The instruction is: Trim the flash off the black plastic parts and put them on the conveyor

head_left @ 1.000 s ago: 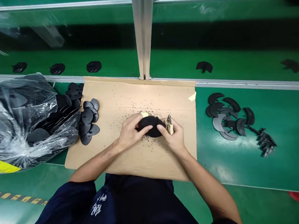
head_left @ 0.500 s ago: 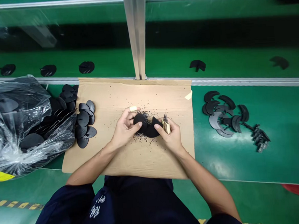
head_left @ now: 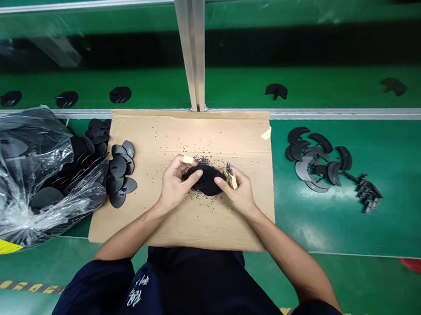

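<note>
Between my hands is a black plastic disc (head_left: 209,179), roughly oval from above, with fine ridges hard to make out. My left hand (head_left: 174,182) pinches its left side between thumb and fingers; one finger wears a pale tape wrap (head_left: 188,159). At its right side, my right hand (head_left: 239,193) grips it with the thumb on top. Tucked in that same hand is a small tool with dark jaws and tan handles, apparently nippers (head_left: 230,176). Tiny black scraps (head_left: 202,161) lie around and under the disc on a cardboard sheet (head_left: 200,229).
On the left, a clear plastic bag (head_left: 16,188) holds many black discs, with loose discs (head_left: 118,167) beside it. Curved black pieces (head_left: 303,169) and a pile of small black parts (head_left: 367,193) lie on the right. A metal post (head_left: 192,49) rises behind the cardboard.
The two black parts, apart and angled half a second ago, are now together as one oval shape. My right hand has shifted slightly left, and the nippers moved with it.
</note>
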{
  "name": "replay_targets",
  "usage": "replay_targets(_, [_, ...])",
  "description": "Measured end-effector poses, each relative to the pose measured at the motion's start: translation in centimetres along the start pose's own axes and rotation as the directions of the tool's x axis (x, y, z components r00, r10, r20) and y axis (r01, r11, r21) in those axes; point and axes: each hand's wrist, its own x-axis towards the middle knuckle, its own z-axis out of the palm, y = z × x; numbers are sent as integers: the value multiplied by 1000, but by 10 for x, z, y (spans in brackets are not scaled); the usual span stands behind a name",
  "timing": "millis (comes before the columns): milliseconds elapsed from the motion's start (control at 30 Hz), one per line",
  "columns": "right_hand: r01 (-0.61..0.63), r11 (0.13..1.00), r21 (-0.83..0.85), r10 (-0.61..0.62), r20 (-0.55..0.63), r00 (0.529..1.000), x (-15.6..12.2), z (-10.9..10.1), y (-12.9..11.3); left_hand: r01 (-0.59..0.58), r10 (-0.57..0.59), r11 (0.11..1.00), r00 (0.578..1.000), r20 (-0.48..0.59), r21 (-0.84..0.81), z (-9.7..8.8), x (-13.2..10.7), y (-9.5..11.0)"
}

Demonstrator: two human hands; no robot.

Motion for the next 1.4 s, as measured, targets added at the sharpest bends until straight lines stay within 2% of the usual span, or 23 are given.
replay_targets(100, [-7,1000,17,8,-19,1000,0,-1,0,-129,126,963,992,28,237,-4,-1,1])
replay_targets(167, [-10,1000,24,10,-31,999,0,-1,0,-211,193,927,977,88,310,-6,-1,2])
replay_targets(233, [-10,1000,27,11,-34,999,0,-1,1,-260,242,906,966,94,333,-7,-1,3])
replay_targets(367, [-9,1000,24,10,-45,999,0,1,0,-285,288,891,957,48,354,-5,-2,4])
replay_targets(633, [5,999,32,-3,-47,999,0,1,-2,-337,310,866,942,133,370,0,-2,1])
replay_targets(733, [14,1000,20,-13,-53,999,-1,0,-2,-308,269,864,951,152,399,0,-4,-1])
replay_targets(833, [28,1000,2,-28,-62,998,-2,0,-1,-208,156,903,974,164,376,1,-6,-3])
replay_targets(933, [40,999,-23,-41,-63,997,-3,0,0,-62,25,986,974,227,156,5,-7,-5])
replay_targets(1033, [59,996,-73,-63,-54,997,-4,0,2,13,-3,999,961,276,-34,6,-6,-6])
replay_targets(1100, [113,986,-121,-120,-55,991,-5,-1,2,-41,43,999,963,267,-13,3,-6,-5])
replay_targets(1167, [212,958,-194,-227,-55,972,-5,-3,2,-178,154,981,954,256,73,0,-6,-4])
replay_targets(1267, [373,875,-308,-392,0,920,-4,-7,3,-407,356,896,898,258,179,-3,-6,-1])
replay_targets(1333, [461,820,-340,-475,47,879,-3,-8,5,-459,406,868,875,265,187,-4,-5,0])
replay_targets(1400, [545,768,-335,-557,68,827,-2,-8,7,-444,396,883,880,264,156,-4,-3,2])
